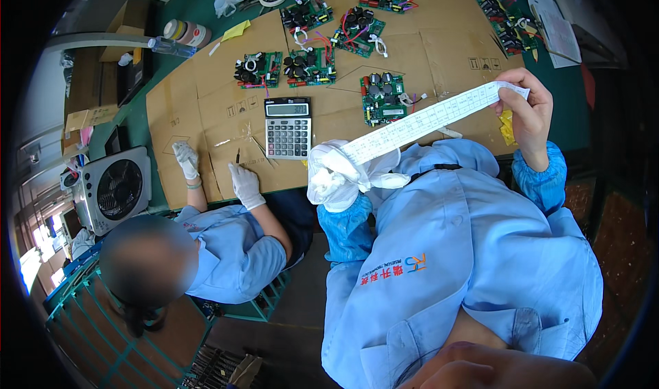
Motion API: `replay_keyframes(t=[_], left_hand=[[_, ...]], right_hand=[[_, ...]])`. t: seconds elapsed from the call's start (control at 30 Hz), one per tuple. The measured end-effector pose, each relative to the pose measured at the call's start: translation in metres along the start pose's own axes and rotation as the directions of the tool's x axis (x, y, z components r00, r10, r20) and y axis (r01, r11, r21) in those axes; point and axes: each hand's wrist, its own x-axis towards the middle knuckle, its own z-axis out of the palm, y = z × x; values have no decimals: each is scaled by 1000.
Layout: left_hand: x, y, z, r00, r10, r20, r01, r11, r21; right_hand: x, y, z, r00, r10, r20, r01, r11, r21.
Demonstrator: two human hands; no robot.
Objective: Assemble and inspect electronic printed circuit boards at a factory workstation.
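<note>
A long white paper strip (425, 120) printed with a grid is stretched slantwise between my two hands above the near table edge. My right hand (534, 118), bare, pinches its upper right end between thumb and fingers. At the lower left end is my left hand (329, 183) in a white glove, closed around the strip. Bunched white cloth, apparently a loose glove (388, 180), hangs from that same hand; the folds hide its fingers in part. Just beyond the strip lies a green circuit board (383, 99) with black round parts. A grey calculator (288, 128) rests beside my left hand.
Several more circuit boards (309, 66) with wires lie across the cardboard-covered table (226, 135). At my left sits a co-worker with white-gloved hands (246, 186) on the table. A fan (118, 186), a bottle (171, 47) and papers (559, 35) stand or lie around the edges.
</note>
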Motion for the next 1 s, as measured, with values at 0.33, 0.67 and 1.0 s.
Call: replay_keyframes(t=[0.33,0.67,1.0], left_hand=[[2,0,-8,998,59,30,-59,998,-13],[7,1,-14,986,-75,147,46,980,196],[5,-4,-22,999,17,46,-18,999,39]], right_hand=[[3,-5,6,1000,-15,-24,15,1000,-17],[0,-9,2,997,-29,-76,26,999,-42],[-1,-14,7,997,-3,-79,-2,998,-62]])
